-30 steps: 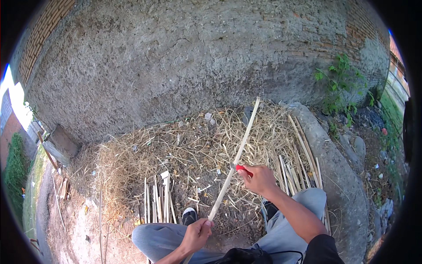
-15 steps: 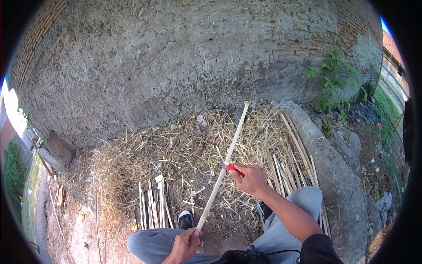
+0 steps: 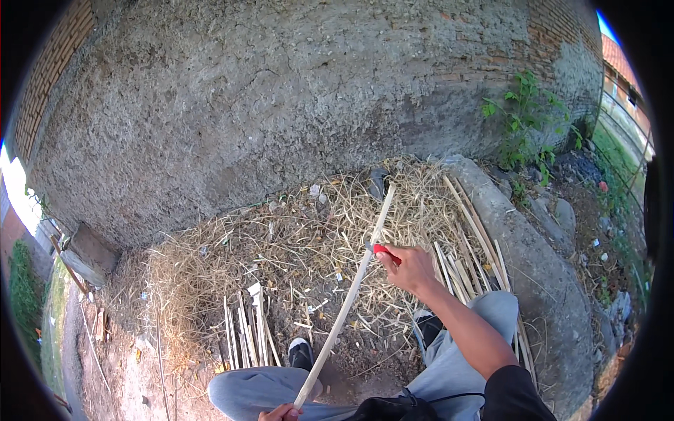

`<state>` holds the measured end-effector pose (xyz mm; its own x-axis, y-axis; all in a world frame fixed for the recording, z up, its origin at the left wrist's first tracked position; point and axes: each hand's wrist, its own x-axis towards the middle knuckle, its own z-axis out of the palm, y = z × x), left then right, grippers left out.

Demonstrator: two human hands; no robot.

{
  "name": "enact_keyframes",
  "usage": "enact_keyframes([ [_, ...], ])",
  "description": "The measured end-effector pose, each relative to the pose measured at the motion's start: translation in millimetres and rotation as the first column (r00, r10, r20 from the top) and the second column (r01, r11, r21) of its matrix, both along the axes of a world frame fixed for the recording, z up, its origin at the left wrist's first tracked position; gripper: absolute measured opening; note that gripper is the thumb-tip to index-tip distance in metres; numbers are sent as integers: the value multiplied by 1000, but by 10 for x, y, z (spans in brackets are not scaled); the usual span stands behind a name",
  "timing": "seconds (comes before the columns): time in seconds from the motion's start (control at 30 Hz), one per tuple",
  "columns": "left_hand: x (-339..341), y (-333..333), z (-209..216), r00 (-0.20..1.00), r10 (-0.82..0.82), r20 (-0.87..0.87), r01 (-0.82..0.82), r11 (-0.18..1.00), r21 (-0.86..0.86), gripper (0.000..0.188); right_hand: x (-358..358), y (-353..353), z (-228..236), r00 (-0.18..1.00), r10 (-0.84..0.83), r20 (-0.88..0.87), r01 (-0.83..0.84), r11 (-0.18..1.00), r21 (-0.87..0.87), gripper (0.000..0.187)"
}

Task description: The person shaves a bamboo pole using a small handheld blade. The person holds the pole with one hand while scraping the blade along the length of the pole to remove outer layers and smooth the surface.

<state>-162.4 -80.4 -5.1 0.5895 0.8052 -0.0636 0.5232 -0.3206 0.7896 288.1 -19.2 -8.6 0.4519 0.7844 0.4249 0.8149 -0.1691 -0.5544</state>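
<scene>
Shaving a bamboo strip, mid-stroke.
I see my left hand clamped on the bamboo strip at its near end over my knees; my right hand grips a red-handled knife against it. Next, I judge, a steady controlled stroke along the strip.

No packages, labels, signs or screens anywhere in view.

Wall behind straw heap; cut sticks left, stone kerb right
</scene>
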Motion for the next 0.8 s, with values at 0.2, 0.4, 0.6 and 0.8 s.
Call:
enact_keyframes([
  [0.2,-330,-103,148,995,19,-99,-29,994,-101,28,63,29,-226,1000,14,14,-15,998,67,35],
  [0.4,-432,-276,403,1000,24,4,-23,992,-127,25,202,17,-148,996,-77,-40,75,995,-61,35],
  [0.6,-738,-462,471,988,103,-116,-123,977,-176,27,420,9,-140,978,-199,-61,190,974,-119,32],
  [0.8,-770,-363,316,977,95,-189,-101,995,-19,27,558,49,-435,669,-179,-722,111,984,-141,44],
])
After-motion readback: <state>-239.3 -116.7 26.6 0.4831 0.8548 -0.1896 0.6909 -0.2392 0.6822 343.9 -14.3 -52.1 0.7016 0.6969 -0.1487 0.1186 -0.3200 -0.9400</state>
